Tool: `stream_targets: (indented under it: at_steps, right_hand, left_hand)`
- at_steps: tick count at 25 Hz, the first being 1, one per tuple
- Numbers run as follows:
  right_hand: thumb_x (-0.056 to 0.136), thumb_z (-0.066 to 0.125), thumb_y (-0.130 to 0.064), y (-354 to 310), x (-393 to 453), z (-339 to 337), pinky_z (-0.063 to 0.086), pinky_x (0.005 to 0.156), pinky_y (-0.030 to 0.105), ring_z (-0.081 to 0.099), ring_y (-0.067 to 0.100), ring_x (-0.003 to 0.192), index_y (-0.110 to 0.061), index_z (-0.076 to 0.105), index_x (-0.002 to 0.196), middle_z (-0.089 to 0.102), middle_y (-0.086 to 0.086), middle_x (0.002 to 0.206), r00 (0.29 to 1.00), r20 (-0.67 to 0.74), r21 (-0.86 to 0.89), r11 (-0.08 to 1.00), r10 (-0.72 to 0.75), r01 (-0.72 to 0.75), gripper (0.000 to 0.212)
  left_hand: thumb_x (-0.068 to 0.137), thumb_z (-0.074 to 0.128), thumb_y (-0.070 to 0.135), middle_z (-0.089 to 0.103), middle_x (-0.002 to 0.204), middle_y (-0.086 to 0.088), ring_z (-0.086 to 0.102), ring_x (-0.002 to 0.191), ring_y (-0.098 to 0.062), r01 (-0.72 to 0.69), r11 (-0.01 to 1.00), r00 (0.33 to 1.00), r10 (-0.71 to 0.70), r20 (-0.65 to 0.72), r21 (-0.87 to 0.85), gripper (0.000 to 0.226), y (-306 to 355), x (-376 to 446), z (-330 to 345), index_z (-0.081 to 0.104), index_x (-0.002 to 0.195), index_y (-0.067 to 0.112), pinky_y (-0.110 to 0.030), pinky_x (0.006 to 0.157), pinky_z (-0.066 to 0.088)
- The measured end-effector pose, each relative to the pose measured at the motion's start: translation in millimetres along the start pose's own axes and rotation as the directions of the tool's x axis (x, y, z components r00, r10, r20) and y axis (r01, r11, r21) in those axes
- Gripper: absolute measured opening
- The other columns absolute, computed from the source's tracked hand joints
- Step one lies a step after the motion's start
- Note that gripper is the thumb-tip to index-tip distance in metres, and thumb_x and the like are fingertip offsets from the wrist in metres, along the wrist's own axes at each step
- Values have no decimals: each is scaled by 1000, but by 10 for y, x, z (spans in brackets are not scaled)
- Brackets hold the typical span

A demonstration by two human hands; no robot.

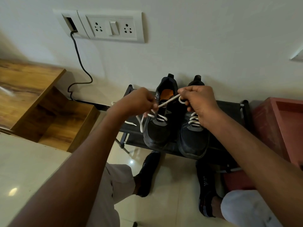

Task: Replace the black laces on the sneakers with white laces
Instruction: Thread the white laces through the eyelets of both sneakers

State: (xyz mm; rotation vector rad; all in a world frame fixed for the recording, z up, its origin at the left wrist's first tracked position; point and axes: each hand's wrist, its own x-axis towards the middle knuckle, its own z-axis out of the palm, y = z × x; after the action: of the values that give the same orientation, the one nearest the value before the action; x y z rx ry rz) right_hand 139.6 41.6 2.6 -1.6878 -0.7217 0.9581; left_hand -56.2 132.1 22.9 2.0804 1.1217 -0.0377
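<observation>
- Head view: both sneakers [176,128] stand on a low dark rack [229,108], already threaded with white lace.
- The left hand [139,100] and right hand [198,102] each pinch the white lace [168,101], stretched taut between both grips above the left sneaker.
- Judged step: tying off; next, loop and cinch the knot.
</observation>
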Motion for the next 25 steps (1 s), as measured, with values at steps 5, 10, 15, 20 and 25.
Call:
stream_targets:
  at_steps: [5,10,15,20,25]
  right_hand:
    - [100,66,-7,34,-36,76,51,54,23,66,13,69,-11,77,104,78,6,89,986,169,-185,982,-10,42,12]
    - [93,78,-16,-7,-37,162,53,58,25,68,12,70,-14,78,92,78,4,82,980,176,-156,980,-93,121,3]
    - [99,67,-4,42,-6,149,59,66,25,72,13,78,-15,77,100,79,8,92,981,193,-20,999,-27,31,15]
    - [95,63,-8,289,72,191,52,79,34,62,14,94,-37,69,129,68,-4,105,880,374,-717,511,-292,474,46]
    - [91,66,-11,286,58,137,45,69,36,64,28,94,-28,70,111,60,-2,90,819,466,-767,309,-335,562,26]
  left_hand:
    - [93,75,29,73,83,4,69,84,-14,-3,980,998,16,-67,198,16,-72,25,36,76,100,14,-27,73,51]
    - [95,74,15,78,90,-5,75,85,-15,-70,922,997,71,-12,-381,19,123,98,44,71,112,7,-25,67,56]
    - [94,75,14,67,69,-10,63,59,-15,55,897,994,-89,-57,-438,16,75,84,68,73,97,-2,-24,55,53]
    - [91,78,23,63,54,8,55,42,1,73,985,963,-110,-247,-153,11,-79,124,191,78,84,14,-14,46,45]
    - [91,76,21,70,60,6,63,46,0,35,998,968,-49,-247,-61,6,-7,156,352,82,94,19,-12,48,48]
